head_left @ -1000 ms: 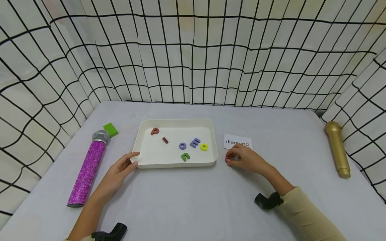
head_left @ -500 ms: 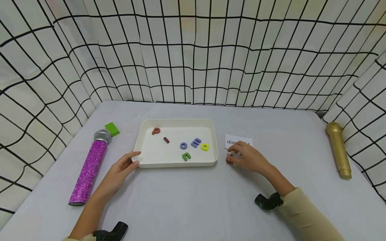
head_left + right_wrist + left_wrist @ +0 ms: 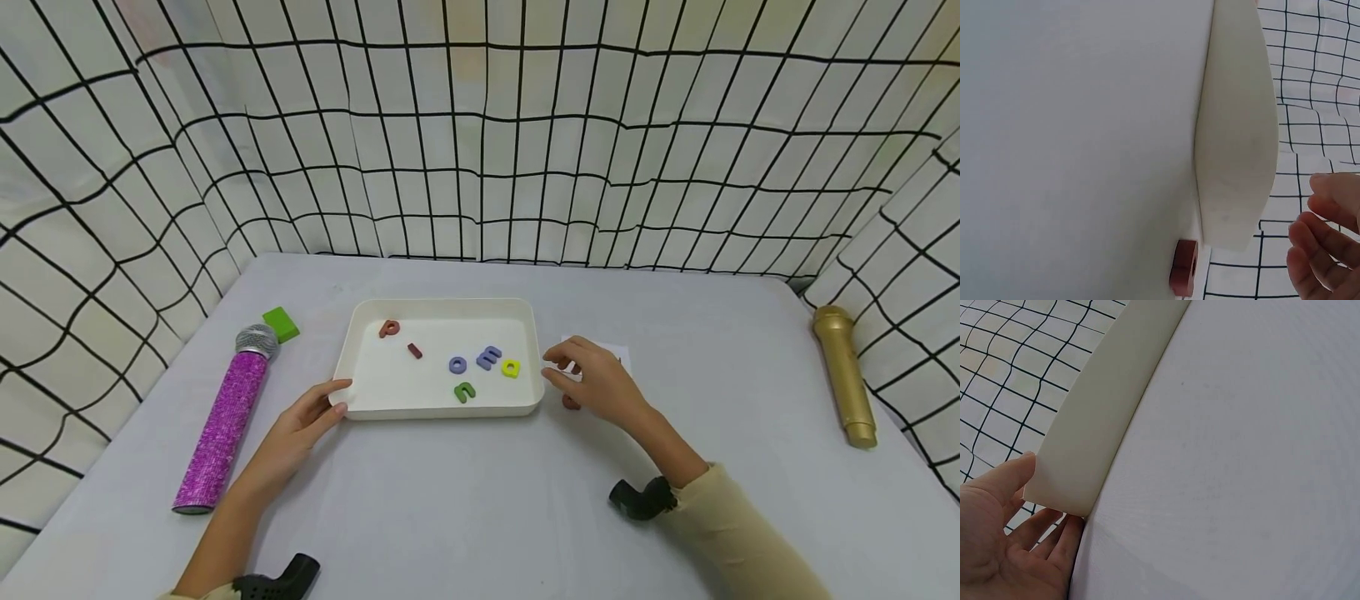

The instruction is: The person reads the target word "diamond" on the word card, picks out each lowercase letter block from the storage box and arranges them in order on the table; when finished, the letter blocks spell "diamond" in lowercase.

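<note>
My left hand (image 3: 300, 425) holds the near left corner of the white tray (image 3: 405, 387), thumb and fingers either side of it. In the tray lie a red letter (image 3: 389, 328), a small dark red bar (image 3: 415, 351), a blue ring-shaped letter (image 3: 457, 365), a blue m (image 3: 489, 357), a yellow letter (image 3: 511, 368) and a green n (image 3: 465, 391). My right hand (image 3: 596, 383) hovers by the tray's right edge, fingers loosely bent and holding nothing. Beneath it a red-brown letter (image 3: 571, 402) rests on the table; its side shows in the right wrist view. A white card (image 3: 624, 353) is mostly hidden behind that hand.
At the left lies a glittery pink microphone (image 3: 223, 429) with a green block (image 3: 281, 324) by its head. A gold microphone (image 3: 845, 375) lies at the far right. Black-grid netting (image 3: 480, 142) rises behind the table (image 3: 450, 508).
My right hand has let go of the red-brown letter, leaving it on the table, and has moved left toward the tray, covering the card's printed word. My left hand stays on the tray.
</note>
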`<state>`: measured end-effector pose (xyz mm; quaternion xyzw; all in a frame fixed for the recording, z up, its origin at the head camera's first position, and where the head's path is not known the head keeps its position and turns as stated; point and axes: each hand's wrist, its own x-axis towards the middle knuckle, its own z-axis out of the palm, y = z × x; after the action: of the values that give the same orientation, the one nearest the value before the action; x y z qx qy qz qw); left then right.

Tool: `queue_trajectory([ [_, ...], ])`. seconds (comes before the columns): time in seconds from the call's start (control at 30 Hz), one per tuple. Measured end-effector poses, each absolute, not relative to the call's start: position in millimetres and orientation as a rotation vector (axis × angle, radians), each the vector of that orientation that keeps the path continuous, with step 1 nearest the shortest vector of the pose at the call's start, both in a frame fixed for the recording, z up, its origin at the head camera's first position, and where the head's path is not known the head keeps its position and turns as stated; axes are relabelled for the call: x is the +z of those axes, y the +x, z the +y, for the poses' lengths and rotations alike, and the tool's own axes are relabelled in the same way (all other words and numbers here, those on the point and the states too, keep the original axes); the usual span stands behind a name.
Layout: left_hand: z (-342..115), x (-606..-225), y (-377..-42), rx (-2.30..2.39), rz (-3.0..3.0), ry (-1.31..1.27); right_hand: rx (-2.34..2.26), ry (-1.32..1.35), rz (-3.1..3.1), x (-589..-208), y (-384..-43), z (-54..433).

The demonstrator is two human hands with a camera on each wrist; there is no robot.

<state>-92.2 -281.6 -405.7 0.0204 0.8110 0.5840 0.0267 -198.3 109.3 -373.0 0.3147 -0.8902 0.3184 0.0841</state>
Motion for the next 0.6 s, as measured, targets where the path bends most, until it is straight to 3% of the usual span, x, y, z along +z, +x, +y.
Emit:
queue_trajectory([
  [0.6,-283,-406,-92,1.795,2.522,0.094,1.035,1.255,-2.573,-376,-202,19],
])
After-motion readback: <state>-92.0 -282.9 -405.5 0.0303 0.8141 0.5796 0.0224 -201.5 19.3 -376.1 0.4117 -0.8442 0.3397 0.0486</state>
